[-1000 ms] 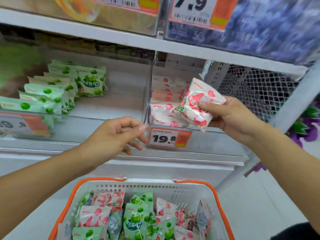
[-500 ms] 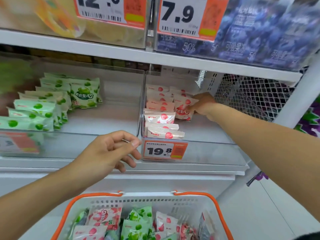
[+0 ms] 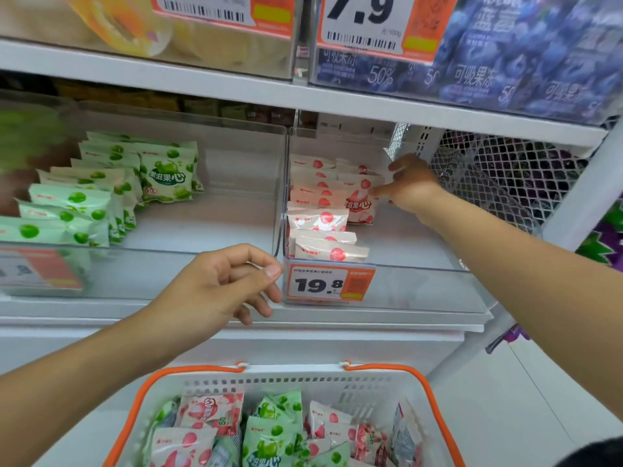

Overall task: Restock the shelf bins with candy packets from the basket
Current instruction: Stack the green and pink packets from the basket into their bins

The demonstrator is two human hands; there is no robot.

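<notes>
Head view: right hand (image 3: 409, 185) deep in strawberry bin (image 3: 387, 284), fingers extended against upright strawberry packet (image 3: 359, 200), steadying it. Left hand (image 3: 220, 284) loosely curled, empty, above basket (image 3: 435, 409).

A single head-worn wide-angle view looks forward and slightly down at a shop shelf (image 3: 236, 92) from close range, with straight lines bowing toward the frame edges. The clear bins (image 3: 387, 284) fill the middle, the upper shelf's price tags (image 3: 367, 21) are cut by the top edge, and the basket (image 3: 435, 412) sits just beneath the camera at the bottom edge. Both forearms enter from the lower corners
</notes>
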